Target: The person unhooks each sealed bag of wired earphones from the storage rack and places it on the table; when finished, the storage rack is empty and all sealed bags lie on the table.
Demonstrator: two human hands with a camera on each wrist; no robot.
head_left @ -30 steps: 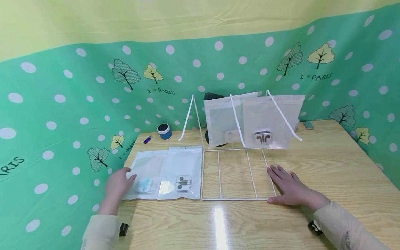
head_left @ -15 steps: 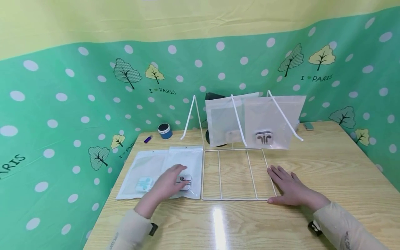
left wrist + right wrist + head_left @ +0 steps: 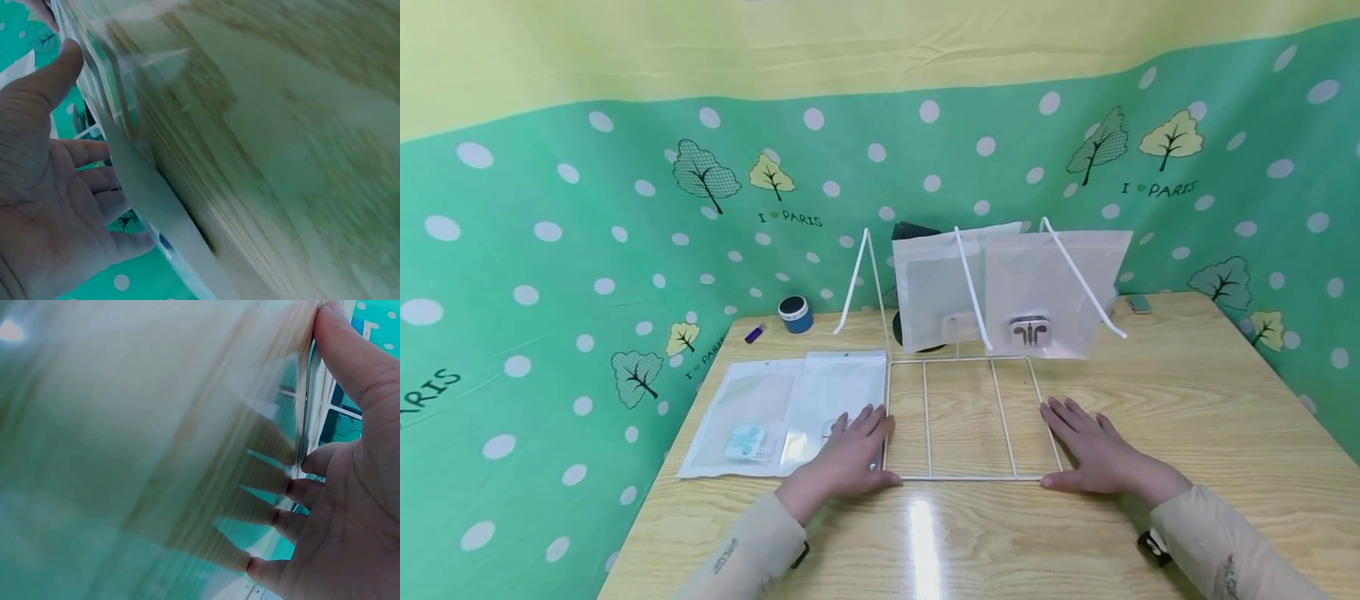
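Note:
A white wire rack [image 3: 958,479] stands on the wooden table, its flat base in front and prongs rising behind. My left hand [image 3: 842,458] rests at the base's left edge, fingers extended, over the near right part of a white pouch [image 3: 842,383] that it partly hides. In the left wrist view the left hand [image 3: 56,206] has its fingertips against the table side. At the base's right edge my right hand [image 3: 1093,450] lies with fingers spread, touching the wire. Two pouches hang from the rack's prongs; the right hanging pouch [image 3: 1052,283] shows earphones in a case [image 3: 1030,332].
Another flat pouch [image 3: 745,408] with a pale blue item lies at the left. Behind are a blue round speaker-like object [image 3: 795,315], a small purple stick [image 3: 755,334], a green block [image 3: 1138,304] and a dark object [image 3: 916,229]. A patterned curtain [image 3: 625,208] surrounds the table.
My left hand has moved right from the left pouch, across the second pouch, to the rack's left edge, and its fingers now lie extended. The right hand stays in place.

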